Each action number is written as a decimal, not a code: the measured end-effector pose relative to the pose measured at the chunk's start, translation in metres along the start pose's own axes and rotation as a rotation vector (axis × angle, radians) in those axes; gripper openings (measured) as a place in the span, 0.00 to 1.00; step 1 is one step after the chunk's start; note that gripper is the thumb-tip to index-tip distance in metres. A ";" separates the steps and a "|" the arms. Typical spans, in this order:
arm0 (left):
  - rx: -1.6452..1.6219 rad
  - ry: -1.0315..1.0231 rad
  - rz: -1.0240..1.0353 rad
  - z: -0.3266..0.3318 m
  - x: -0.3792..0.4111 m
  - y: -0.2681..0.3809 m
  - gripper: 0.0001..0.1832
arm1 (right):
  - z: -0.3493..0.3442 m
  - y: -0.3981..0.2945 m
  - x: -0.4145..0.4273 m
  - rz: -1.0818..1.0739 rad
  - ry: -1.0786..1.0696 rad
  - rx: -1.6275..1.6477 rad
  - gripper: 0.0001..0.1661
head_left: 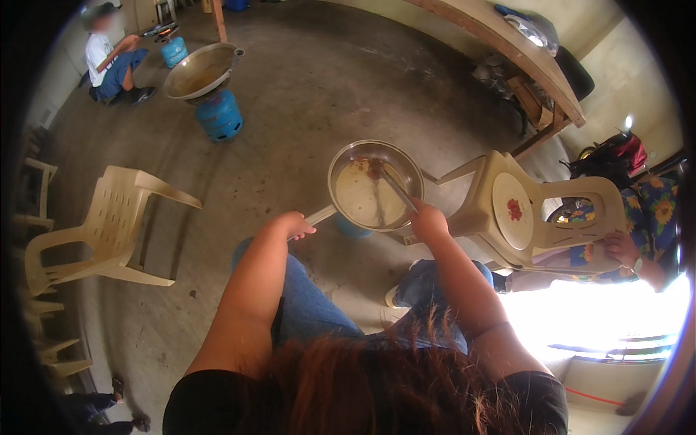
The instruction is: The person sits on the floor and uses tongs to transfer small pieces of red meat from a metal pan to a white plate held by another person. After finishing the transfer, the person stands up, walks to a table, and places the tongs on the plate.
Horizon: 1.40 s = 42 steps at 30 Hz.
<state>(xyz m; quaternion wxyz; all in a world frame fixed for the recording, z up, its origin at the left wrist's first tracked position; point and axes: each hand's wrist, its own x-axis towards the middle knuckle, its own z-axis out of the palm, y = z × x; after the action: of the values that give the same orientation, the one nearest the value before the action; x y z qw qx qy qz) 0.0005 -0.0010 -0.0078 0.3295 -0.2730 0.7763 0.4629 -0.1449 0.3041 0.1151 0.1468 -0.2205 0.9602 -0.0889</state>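
My left hand [296, 225] grips the pale handle of a metal frying pan [353, 201] in front of my knees. A little liquid and some reddish-brown bits lie in the pan. In my right hand [429, 222] is a long metal utensil [398, 187], its far end down among the bits; whether it is tongs or a spatula I cannot tell. Below the pan, part of a blue gas cylinder [353, 227] shows. To the right, a plate [508, 187] with a small heap of red pieces [514, 210] rests on the seat of a beige plastic chair [486, 217].
Another person's hand [622, 249] touches that chair's back. A second plastic chair [117, 217] stands at left. Farther off, a large wok [204, 70] sits on a blue gas cylinder [219, 116], and a person [111, 62] squats by a lit burner. A wooden table [522, 51] is at upper right.
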 end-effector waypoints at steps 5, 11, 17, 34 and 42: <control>0.014 -0.021 -0.005 -0.001 -0.007 0.005 0.21 | -0.016 0.005 -0.001 0.003 0.020 0.155 0.26; 0.002 0.053 0.021 0.002 -0.006 0.001 0.20 | -0.028 0.020 -0.002 0.020 0.026 0.293 0.24; -0.006 0.022 0.022 0.001 -0.002 0.002 0.20 | -0.032 0.033 -0.005 0.037 0.052 0.414 0.22; -0.017 0.008 -0.011 -0.001 -0.009 0.007 0.18 | -0.043 0.064 -0.008 -0.019 0.122 0.174 0.22; -0.039 0.019 -0.011 0.000 -0.013 0.011 0.15 | -0.045 0.065 -0.013 -0.028 0.121 0.001 0.23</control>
<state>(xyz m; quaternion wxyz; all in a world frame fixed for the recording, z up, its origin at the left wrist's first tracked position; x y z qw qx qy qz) 0.0005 0.0051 0.0085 0.3192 -0.2883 0.7686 0.4736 -0.1741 0.3723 0.1452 0.0871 -0.2281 0.9641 -0.1045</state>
